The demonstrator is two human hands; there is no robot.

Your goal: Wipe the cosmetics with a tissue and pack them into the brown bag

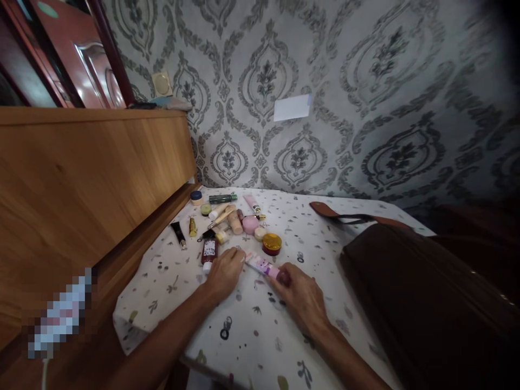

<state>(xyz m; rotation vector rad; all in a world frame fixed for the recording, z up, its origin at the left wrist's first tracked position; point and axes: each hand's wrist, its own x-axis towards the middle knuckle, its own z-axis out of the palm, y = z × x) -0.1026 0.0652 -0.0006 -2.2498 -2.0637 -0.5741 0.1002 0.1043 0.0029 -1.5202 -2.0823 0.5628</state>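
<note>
Clamping the pink-purple tube (pixel 263 265) near its cap (pixel 284 277), below centre, the right hand (pixel 303 297) risked knocking the gold-lidded jar (pixel 272 244) if it swung upward; whether the left hand (pixel 226 272) had closed its grip, I couldn't tell.

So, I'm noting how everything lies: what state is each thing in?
Purple-patterned tube: held in the right hand
Dark red bottle: lying, white cap on
Gold-topped jar: upright, closed
Blue-lidded jar: upright, closed
Green bottle: on its side
Black tube: lying down
Pink tube: lying down
Brown bag: open or closed, unclear
</note>
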